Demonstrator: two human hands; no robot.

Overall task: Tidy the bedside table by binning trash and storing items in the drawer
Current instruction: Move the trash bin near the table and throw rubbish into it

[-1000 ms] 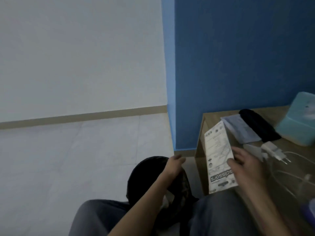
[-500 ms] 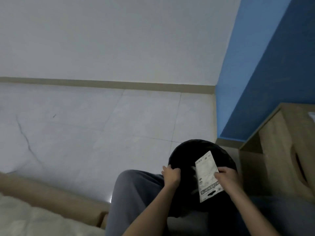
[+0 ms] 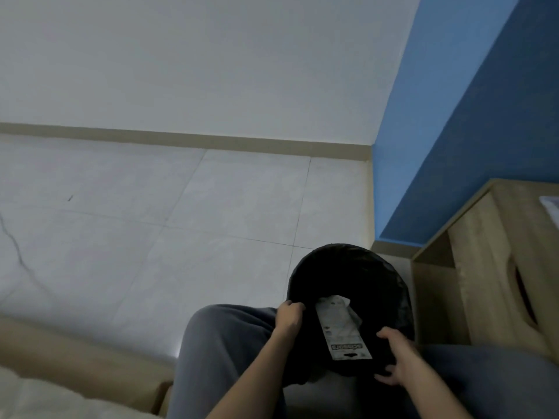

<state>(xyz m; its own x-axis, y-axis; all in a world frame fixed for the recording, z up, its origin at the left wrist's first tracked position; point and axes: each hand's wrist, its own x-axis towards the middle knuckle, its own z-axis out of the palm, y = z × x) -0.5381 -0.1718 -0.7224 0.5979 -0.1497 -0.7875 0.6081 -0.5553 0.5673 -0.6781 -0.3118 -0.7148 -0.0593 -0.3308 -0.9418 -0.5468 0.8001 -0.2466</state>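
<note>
A black bin [image 3: 351, 267] lined with a dark bag stands on the floor between my knees. A long white printed packet [image 3: 341, 334] lies inside it, on top of some crumpled white trash. My left hand [image 3: 289, 317] grips the bin's left rim with its fingers curled over the edge. My right hand [image 3: 396, 356] hovers at the bin's near right rim, fingers spread and relaxed, holding nothing. At the right stands the wooden bedside table [image 3: 499, 252], its front showing a cut-out handle.
A bit of paper [image 3: 552, 207] shows on the table top at the frame's right edge. A blue wall rises behind the table. Pale floor tiles spread to the left, and a bed edge [image 3: 75, 367] runs along the lower left.
My right hand carried the white packet from the table over the bin and let it go; the packet now lies inside. My view swung left, away from the table top.
</note>
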